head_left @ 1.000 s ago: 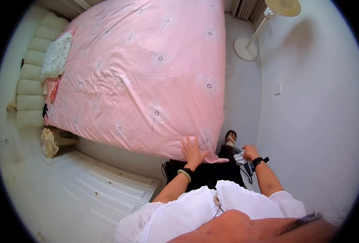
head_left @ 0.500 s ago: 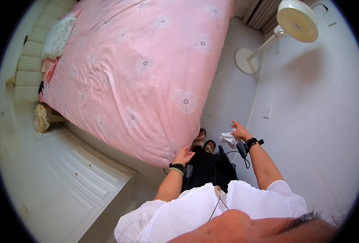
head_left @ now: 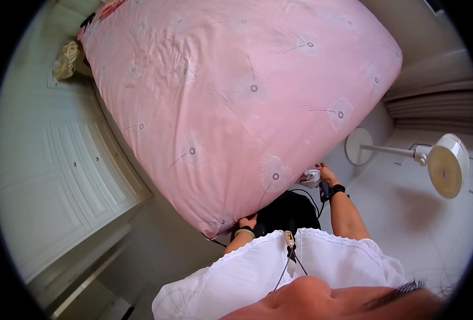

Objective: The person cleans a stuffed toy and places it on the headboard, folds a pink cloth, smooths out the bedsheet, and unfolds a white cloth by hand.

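Note:
A pink sheet with dandelion prints (head_left: 220, 112) covers the bed. My left hand (head_left: 248, 221) is at the bed's near corner, against the sheet's edge; its fingertips are partly hidden and what they hold, if anything, is too small to tell. My right hand (head_left: 326, 174) is beside the bed's right edge, closed on a crumpled white cloth (head_left: 310, 178). A dark device with a cable is strapped at my right wrist.
A white fan (head_left: 447, 165) stands on a round base at the right, near the wall. White cabinets (head_left: 87, 170) line the left side. A brown curtain (head_left: 434, 109) hangs at the upper right.
The view has turned, so the bed fills more of the middle and the fan sits lower. My left hand has moved down against the bed's corner. The white cloth is still at my right hand.

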Motion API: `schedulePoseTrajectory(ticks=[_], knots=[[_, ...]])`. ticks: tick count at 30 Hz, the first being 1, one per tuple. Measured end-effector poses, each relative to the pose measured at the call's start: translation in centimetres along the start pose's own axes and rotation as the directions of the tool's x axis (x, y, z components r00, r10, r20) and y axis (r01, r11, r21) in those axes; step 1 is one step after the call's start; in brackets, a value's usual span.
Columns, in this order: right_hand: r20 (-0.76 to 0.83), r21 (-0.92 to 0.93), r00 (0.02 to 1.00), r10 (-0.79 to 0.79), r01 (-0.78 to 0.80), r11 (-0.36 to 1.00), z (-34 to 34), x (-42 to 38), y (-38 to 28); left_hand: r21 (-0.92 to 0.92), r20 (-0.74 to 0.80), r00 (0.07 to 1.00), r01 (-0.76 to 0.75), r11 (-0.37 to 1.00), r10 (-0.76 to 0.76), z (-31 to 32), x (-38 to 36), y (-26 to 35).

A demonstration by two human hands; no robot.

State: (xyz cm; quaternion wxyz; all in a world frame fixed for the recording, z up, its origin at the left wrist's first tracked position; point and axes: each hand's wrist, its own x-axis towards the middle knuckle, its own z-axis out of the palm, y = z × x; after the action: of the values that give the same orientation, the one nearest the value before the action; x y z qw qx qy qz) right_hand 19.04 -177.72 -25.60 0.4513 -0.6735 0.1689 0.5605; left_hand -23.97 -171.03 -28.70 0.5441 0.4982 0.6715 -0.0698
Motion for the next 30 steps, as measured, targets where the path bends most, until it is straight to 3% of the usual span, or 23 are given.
schedulePoseTrajectory(ticks=[2,3,5,8,9,10,11,12,13,14,17,19,20,21,22,23,24,25,28,30], knots=[[0.008,-0.447,0.995,0.097,-0.083,0.891,0.0,-0.2,-2.3,0.307,-0.129,0.991,0.019,0.952,0.022,0.2,-0.8,1.3],[-0.002,-0.640,0.991,0.132,-0.103,0.761,0.3,0.3,-3.4,0.252,-0.146,0.988,-0.020,0.968,0.059,0.8,0.1,0.7],[0.067,-0.543,0.996,0.059,-0.013,0.840,-0.8,4.0,-2.4,0.156,-0.193,0.974,-0.092,0.983,0.122,2.4,1.7,-2.5],[0.152,-0.357,0.988,-0.019,0.073,0.931,-5.4,10.8,2.5,0.282,-0.227,0.966,-0.059,0.958,0.126,3.7,3.0,-3.5],[0.172,-0.287,0.984,-0.048,0.097,0.953,-6.1,11.8,3.2,0.222,-0.259,0.960,-0.053,0.974,0.111,3.9,2.9,-3.6],[0.114,-0.428,0.988,-0.102,0.141,0.893,-6.3,11.7,2.9,0.158,-0.294,0.950,-0.054,0.986,0.100,4.1,2.9,-3.5],[0.257,-0.736,0.942,-0.215,0.335,0.588,-6.1,11.9,2.7,0.098,-0.324,0.942,-0.061,0.993,0.090,4.1,2.4,-3.6],[0.430,-0.866,0.867,-0.253,0.475,0.156,-8.0,14.5,3.9,0.316,-0.288,0.935,-0.111,0.942,0.207,4.3,2.9,-4.7],[0.593,-0.794,0.779,-0.202,0.525,-0.306,-8.6,14.7,3.7,0.393,-0.268,0.932,-0.127,0.911,0.246,4.7,2.8,-5.1],[0.525,-0.826,0.840,-0.140,0.462,-0.324,-8.6,15.0,3.9,0.424,-0.262,0.931,-0.127,0.897,0.255,5.1,2.7,-5.3],[0.711,-0.686,0.648,-0.274,0.554,-0.472,-7.3,12.2,3.2,0.141,-0.318,0.948,0.059,0.988,-0.011,5.9,1.5,-5.7],[0.565,-0.768,0.721,-0.402,0.637,0.062,-8.1,12.4,4.7,-0.181,-0.283,0.922,0.219,0.959,-0.263,6.8,0.8,-6.3],[0.463,-0.781,0.808,-0.364,0.566,0.263,-8.7,12.6,4.6,-0.362,-0.238,0.889,0.292,0.885,-0.391,7.4,0.6,-6.7],[0.352,-0.760,0.880,-0.319,0.467,0.452,-8.5,11.9,3.9,-0.495,-0.203,0.847,0.345,0.798,-0.492,8.2,0.2,-7.1],[0.222,-0.781,0.956,-0.193,0.292,0.551,-6.6,8.5,1.4,-0.520,-0.206,0.815,0.378,0.766,-0.541,8.9,0.0,-7.6],[0.089,-0.774,0.995,-0.050,0.100,0.625,-4.8,5.4,-0.5,-0.408,-0.277,0.809,0.389,0.826,-0.518,9.1,-0.4,-7.5],[-0.036,-0.726,0.995,-0.088,0.034,0.686,-4.9,4.2,-0.2,-0.288,-0.348,0.799,0.407,0.867,-0.491,9.4,-0.8,-7.2],[-0.026,-0.763,0.997,-0.066,0.022,0.645,-5.1,2.8,-0.8,-0.164,-0.413,0.791,0.424,0.891,-0.452,9.2,-1.6,-6.5],[0.012,-0.853,0.999,-0.032,0.027,0.521,-6.5,0.0,-1.6,0.299,-0.191,0.922,0.381,0.875,-0.337,5.5,-5.3,-2.1],[0.043,-0.898,0.997,-0.059,0.065,0.436,-6.9,-1.0,-2.1,0.318,-0.135,0.863,0.503,0.804,-0.487,4.0,-7.0,2.0]])
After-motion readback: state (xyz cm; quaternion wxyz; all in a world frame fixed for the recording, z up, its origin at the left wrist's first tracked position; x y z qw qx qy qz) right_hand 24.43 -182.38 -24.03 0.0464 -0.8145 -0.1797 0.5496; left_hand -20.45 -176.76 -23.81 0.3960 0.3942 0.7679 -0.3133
